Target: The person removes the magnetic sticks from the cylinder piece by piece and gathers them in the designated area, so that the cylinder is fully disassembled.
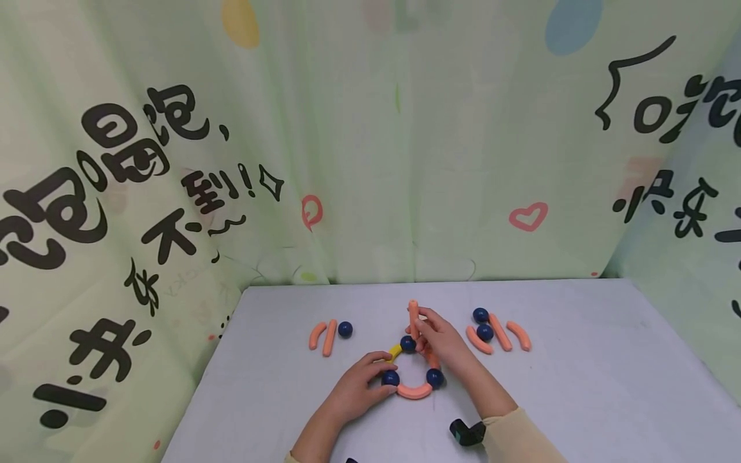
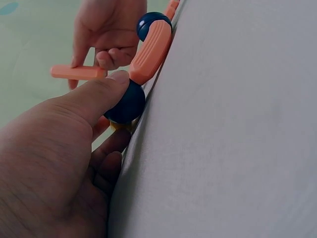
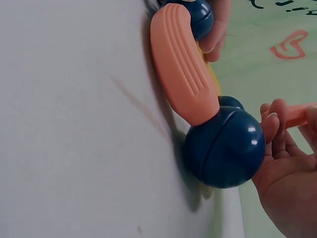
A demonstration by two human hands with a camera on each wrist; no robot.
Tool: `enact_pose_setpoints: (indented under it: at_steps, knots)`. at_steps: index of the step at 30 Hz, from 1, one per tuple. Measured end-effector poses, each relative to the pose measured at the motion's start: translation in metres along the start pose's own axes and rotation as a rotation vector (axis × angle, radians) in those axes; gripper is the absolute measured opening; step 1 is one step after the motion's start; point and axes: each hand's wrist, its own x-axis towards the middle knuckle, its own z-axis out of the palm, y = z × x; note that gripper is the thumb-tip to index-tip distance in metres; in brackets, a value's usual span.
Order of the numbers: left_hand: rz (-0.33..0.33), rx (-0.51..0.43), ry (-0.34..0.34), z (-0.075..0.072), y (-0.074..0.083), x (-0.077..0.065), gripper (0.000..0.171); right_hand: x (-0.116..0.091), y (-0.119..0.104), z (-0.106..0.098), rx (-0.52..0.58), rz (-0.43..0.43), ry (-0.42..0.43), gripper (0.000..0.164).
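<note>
On the table point(image 1: 579, 386), a small ring of sticks and balls lies in front of the person. The left hand point(image 1: 361, 386) is at the near left side of the ring and holds the left ball point(image 1: 390, 378), which is dark blue, with the thumb on one side and the fingers on the other. The right hand point(image 1: 438, 337) pinches a straight stick point(image 1: 413, 315) of orange-pink colour between the thumb and fingers. This stick points up above the far ball point(image 1: 408, 344); whether its lower end touches the ball, I cannot tell.

A yellow stick point(image 1: 395, 352) goes from the far ball toward the left ball, partly covered by the left fingers. A curved stick point(image 1: 414, 391), orange-pink, joins the left ball with the right ball point(image 1: 435, 377), and an orange side stick point(image 1: 433, 361) stands between the right ball and the far ball, partly hidden by the right hand.

To the left, well apart from the ring, are two loose sticks point(image 1: 329, 338) and one blue ball point(image 1: 345, 330). To the right lie two more balls point(image 1: 485, 332) with three sticks point(image 1: 500, 332) around them. A black device point(image 1: 467, 433) is just beside the beige right sleeve point(image 1: 521, 437). Behind the table hangs a pale green curtain point(image 1: 370, 161) with black writing.
</note>
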Motion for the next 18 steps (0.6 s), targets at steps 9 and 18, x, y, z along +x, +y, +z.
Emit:
enact_pose_setpoints:
  at_steps: [9, 18]
  knots:
    - [0.005, 0.007, 0.007, -0.001, 0.001, 0.0, 0.038, -0.006, -0.001, -0.02, -0.053, -0.013, 0.015, 0.052]
    - [0.002, 0.024, 0.007, -0.001, 0.004, -0.001, 0.039, -0.015, 0.009, -0.049, -0.148, 0.023, 0.062, 0.054]
